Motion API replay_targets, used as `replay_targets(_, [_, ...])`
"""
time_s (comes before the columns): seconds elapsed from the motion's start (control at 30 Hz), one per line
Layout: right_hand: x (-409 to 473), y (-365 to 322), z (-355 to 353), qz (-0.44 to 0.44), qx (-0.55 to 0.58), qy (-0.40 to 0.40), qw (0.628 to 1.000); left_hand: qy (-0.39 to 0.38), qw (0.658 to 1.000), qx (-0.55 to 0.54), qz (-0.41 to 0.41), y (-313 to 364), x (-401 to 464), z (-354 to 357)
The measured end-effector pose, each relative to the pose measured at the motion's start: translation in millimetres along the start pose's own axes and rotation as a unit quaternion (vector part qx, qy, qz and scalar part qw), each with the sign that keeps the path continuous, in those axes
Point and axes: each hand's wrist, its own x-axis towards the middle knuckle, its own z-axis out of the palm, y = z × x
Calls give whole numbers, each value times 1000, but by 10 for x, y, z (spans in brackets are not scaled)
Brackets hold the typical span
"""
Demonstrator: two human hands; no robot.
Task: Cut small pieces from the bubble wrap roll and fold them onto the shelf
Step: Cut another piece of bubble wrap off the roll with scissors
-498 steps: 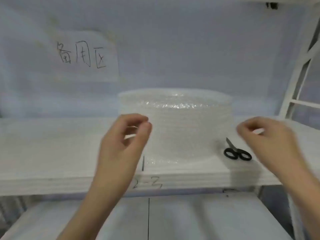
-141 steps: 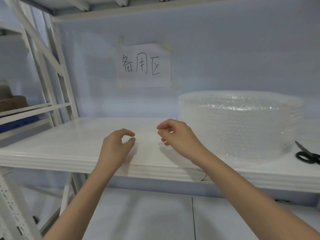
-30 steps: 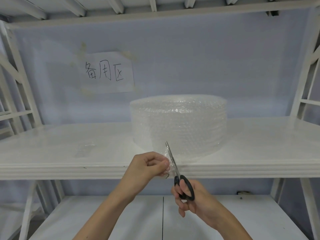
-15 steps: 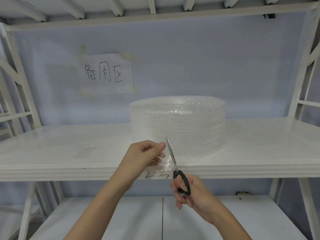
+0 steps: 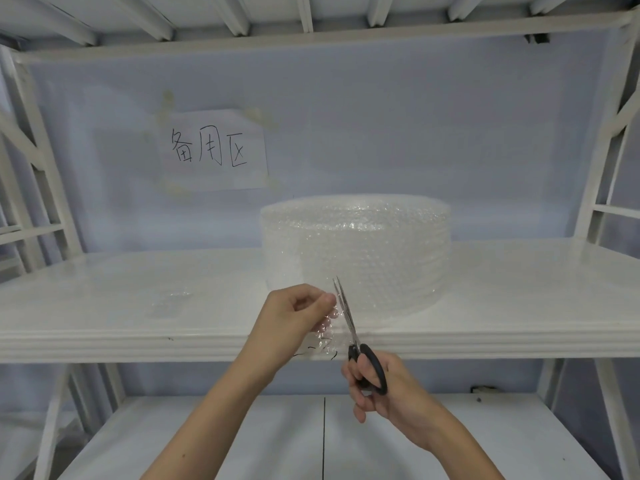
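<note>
A wide roll of clear bubble wrap [image 5: 356,251] lies flat on the white shelf [image 5: 104,306]. Its loose end hangs down over the shelf's front edge. My left hand [image 5: 294,317] pinches that loose strip [image 5: 325,332] between thumb and fingers. My right hand [image 5: 384,386] grips black-handled scissors [image 5: 349,323], blades pointing up and nearly closed along the strip, just right of my left fingers. A small folded bubble wrap piece [image 5: 169,301] rests on the shelf to the left.
A paper sign with handwriting [image 5: 213,150] is taped to the back wall. White rack posts [image 5: 599,168] stand at both sides, an upper shelf [image 5: 311,29] runs overhead, and a lower shelf [image 5: 322,438] lies beneath my arms.
Over the last second the scissors have run upward along the strip, and my left hand has risen with the wrap. Earlier, the scissors lay on the shelf to the right of the roll.
</note>
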Motion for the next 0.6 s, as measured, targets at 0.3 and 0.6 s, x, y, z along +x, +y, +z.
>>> replay_targets(0.3, [119,-116,54,7,-10,1,1000,5,1000,-19,11,-42,2,-5])
replay_targets(0.6, [89,-125,77,9,1,12,1000,-6,999,6,31,-52,25,-45])
